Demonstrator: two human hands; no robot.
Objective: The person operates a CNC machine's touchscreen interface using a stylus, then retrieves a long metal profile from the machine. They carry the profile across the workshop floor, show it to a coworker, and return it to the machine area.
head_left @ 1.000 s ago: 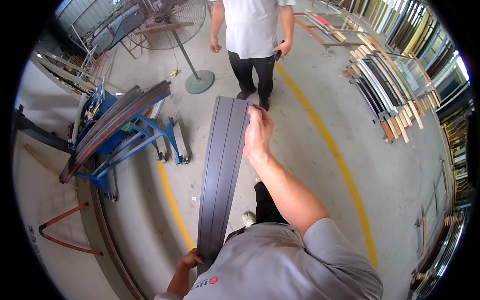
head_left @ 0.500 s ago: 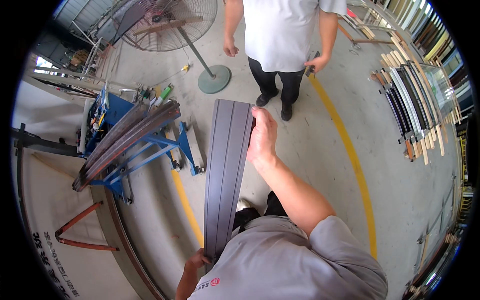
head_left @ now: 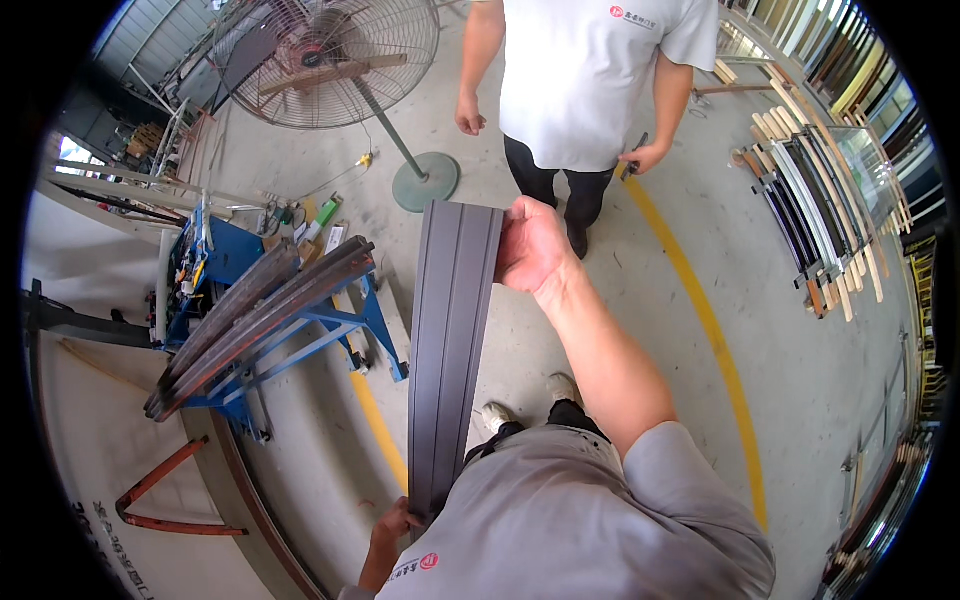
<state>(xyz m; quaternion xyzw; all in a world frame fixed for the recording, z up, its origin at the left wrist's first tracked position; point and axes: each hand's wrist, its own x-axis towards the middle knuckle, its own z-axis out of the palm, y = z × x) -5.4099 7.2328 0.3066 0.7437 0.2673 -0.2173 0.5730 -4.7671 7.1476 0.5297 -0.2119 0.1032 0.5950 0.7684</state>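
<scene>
The right hand [head_left: 535, 245] is clamped on the far end of a long, dark grey ribbed metal panel [head_left: 450, 350], fingers wrapped over its right edge. The left hand [head_left: 398, 522], low at the near end, grips the panel's other end close to the body. The panel hangs in the air between the two hands, lengthwise away from the person, above the concrete floor [head_left: 600, 330].

Just beyond the far end stands a co-worker in a white shirt [head_left: 590, 80], a small dark tool in one hand. To my eye the chief risk is that far end: swung or pushed forward, it could strike the co-worker's legs. The thin edge under the right fingers could also slip or cut if the panel twists.

To the left, a blue steel rack [head_left: 300, 330] holds a bundle of similar long dark curved strips [head_left: 250, 310] laid across it; a swing to the left could knock them. Behind it stands a large pedestal fan [head_left: 330, 60]. At the right edge of the floor, past a yellow floor line [head_left: 700, 310], framed profiles [head_left: 815, 200] lean in rows.
</scene>
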